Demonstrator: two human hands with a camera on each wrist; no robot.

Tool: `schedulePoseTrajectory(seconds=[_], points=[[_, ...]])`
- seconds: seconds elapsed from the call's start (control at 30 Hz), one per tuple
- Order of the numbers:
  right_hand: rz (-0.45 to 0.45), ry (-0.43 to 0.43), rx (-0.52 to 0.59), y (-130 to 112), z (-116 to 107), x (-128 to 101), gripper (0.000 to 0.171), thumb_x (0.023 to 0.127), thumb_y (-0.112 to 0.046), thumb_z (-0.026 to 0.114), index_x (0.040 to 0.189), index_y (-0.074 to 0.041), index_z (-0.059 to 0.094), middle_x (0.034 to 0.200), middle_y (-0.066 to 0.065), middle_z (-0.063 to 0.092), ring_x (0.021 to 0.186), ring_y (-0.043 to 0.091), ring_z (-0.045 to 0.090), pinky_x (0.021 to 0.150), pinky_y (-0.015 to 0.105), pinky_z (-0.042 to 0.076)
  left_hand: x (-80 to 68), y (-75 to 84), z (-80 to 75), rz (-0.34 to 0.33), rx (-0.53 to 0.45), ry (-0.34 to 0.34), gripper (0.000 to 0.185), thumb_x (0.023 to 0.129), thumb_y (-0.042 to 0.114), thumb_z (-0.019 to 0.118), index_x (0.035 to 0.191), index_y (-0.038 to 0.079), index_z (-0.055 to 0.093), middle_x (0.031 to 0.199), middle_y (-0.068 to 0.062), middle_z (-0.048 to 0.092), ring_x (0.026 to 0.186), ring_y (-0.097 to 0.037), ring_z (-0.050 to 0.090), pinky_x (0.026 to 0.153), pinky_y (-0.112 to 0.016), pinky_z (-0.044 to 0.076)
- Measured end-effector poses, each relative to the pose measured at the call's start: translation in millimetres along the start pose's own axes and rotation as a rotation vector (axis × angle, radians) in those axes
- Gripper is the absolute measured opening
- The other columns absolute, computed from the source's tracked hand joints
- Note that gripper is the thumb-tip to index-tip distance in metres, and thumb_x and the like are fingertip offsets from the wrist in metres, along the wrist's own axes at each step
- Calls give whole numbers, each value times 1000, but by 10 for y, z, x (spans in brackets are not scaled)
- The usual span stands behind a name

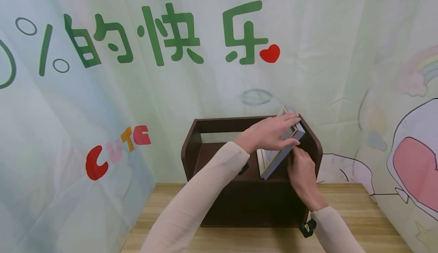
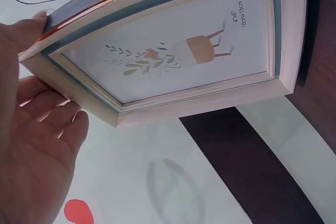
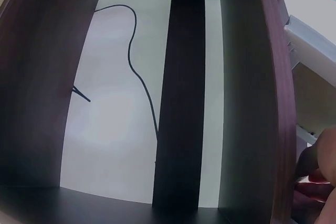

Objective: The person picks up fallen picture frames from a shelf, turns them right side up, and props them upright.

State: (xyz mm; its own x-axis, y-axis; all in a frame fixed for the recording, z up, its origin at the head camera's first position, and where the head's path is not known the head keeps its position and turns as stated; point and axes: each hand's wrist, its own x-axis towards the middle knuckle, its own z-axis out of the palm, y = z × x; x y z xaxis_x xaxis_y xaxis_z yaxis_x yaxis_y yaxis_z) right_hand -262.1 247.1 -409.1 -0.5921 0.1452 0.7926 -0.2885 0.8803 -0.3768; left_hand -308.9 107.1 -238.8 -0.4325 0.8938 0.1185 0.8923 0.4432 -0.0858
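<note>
A cream photo frame (image 2: 199, 51) with a teal inner border, blue-grey sides and a flower print stands slanted at the right end of the dark brown shelf (image 1: 253, 203). My left hand (image 1: 268, 134) holds its upper end, thumb on one edge and fingers at the top, as the left wrist view shows. Low at the frame's right side, my right hand (image 1: 302, 173) reaches in between it and the shelf's side wall. Those fingertips are largely hidden; I cannot tell whether they grip. The right wrist view catches only bent fingers (image 3: 315, 174) near the frame's back (image 3: 317, 90).
The shelf sits on a wood-grain table (image 1: 362, 215); its side wall (image 1: 313, 146) rises close beside my right hand. A rail (image 1: 236, 124) crosses its back. Printed cloth (image 1: 171, 93) hangs behind and around. Black wrist devices (image 1: 308, 228) sit at both sleeves.
</note>
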Motion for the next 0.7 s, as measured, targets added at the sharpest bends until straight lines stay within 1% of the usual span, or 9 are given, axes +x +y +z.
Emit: schedulePoseTrajectory(seconds=[0.13,0.23,0.3,0.43,0.47,0.53,0.57,0.7], points=[[14,-9,3,-20,-23,-5,25,94,9,65,118,9,69,103,30,73,91,47,70,75,63,58,-3,-5,3,8,-19,2,75,108,46,56,167,9,28,175,-7,29,166,-21,20,133,-33,27],[12,2,5,-48,-44,-6,24,94,7,67,118,10,69,104,30,73,92,47,70,76,63,58,-6,-11,14,11,-46,7,75,108,46,56,167,8,27,175,-7,28,166,-22,19,134,-34,25],[-6,24,8,-73,-56,-2,20,93,7,67,113,10,70,100,29,73,89,46,70,73,62,58,-14,-12,24,4,-59,10,76,108,45,56,167,9,26,176,-7,26,166,-21,16,134,-34,23],[-45,67,19,-122,-80,16,3,92,7,67,93,7,70,88,25,72,75,41,68,62,55,55,-32,-9,38,-8,-45,28,77,108,47,55,168,11,24,177,-5,23,167,-21,12,135,-32,18],[-51,73,23,-132,-86,20,4,92,7,67,89,6,69,86,24,71,73,39,67,61,53,54,-38,-8,39,-10,-39,37,78,108,47,55,168,10,23,177,-6,23,167,-22,12,135,-32,18],[-54,86,29,-154,-106,27,7,91,7,67,85,4,69,83,22,71,70,37,67,59,52,53,-53,-5,34,-18,-33,52,80,108,50,54,168,9,22,177,-7,21,167,-23,12,135,-32,19],[-53,92,30,-162,-117,32,6,90,7,68,85,4,70,83,21,72,71,37,68,60,52,54,-63,-5,28,-29,-44,60,80,107,51,54,168,10,22,177,-7,21,167,-23,15,134,-32,22],[-48,120,41,-195,-171,36,5,87,7,71,88,2,73,79,19,73,70,34,70,60,52,55,-129,-37,-11,-110,-145,79,81,107,57,50,169,15,21,176,-4,24,164,-18,26,131,-32,31]])
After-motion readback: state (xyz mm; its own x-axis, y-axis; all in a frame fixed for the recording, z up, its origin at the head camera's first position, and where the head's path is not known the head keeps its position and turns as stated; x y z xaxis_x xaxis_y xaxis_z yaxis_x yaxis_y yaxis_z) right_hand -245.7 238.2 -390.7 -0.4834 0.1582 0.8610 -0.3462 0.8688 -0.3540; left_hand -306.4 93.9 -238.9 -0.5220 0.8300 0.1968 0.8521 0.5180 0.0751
